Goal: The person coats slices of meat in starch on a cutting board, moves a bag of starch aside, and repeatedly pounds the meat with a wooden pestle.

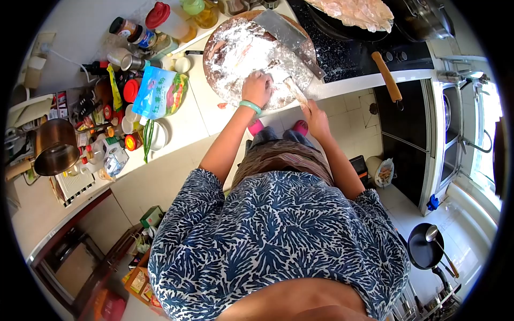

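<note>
worn on the head, looking forward and steeply down in a single wide view. set close above the patterned shirt filling the lower middle, facing the floured board at upper center, farther off. reaches from the counter at left to the window at far right, curving toward black corners.
</note>
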`<state>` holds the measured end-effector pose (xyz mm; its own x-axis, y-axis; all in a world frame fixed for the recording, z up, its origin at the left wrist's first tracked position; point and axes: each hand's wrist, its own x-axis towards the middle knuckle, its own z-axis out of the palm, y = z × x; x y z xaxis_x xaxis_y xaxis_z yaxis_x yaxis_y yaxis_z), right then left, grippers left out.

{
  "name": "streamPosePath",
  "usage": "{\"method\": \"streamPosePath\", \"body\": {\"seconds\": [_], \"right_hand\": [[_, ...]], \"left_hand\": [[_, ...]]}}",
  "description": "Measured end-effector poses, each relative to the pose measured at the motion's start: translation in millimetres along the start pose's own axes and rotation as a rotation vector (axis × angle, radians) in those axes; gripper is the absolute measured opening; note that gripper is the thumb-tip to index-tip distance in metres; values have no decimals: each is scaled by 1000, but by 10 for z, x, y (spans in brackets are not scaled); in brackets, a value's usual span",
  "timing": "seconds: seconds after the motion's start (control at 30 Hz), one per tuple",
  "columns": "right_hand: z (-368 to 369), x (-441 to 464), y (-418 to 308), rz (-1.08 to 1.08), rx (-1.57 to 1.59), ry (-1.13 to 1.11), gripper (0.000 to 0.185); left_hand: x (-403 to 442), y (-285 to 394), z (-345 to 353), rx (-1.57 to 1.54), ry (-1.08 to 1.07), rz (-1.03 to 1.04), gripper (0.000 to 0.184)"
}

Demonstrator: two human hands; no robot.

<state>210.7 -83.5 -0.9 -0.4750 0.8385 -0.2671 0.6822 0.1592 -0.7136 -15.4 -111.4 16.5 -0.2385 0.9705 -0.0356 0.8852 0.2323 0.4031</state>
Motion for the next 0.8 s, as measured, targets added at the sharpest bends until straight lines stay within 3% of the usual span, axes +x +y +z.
{"method": "streamPosePath", "body": {"seconds": [0.17, 0.3, 0.33, 0.4, 0.53, 0.63, 0.8], "right_hand": [[-159, 16, -241, -41, 48, 53, 30], [-34, -135, -357, -103, 181, 181, 32], [42, -134, -281, -101, 180, 183, 32], [145, -96, -217, -8, -163, -62, 34], [90, -162, -347, -10, -86, -54, 38], [244, -117, -261, 19, -221, -96, 42], [154, -136, -475, -6, -150, -74, 43]], "left_hand": [[-144, -21, -87, -206, 117, -72, 22], [-510, -152, -115, -170, 272, 15, 23], [-587, -193, -85, -158, 252, -43, 23], [-690, -236, -66, -184, 266, -61, 22], [-741, -286, -43, -178, 292, -122, 21], [-689, -272, -67, -246, 270, -156, 19], [-672, -116, -193, -66, 208, -265, 19]]}}
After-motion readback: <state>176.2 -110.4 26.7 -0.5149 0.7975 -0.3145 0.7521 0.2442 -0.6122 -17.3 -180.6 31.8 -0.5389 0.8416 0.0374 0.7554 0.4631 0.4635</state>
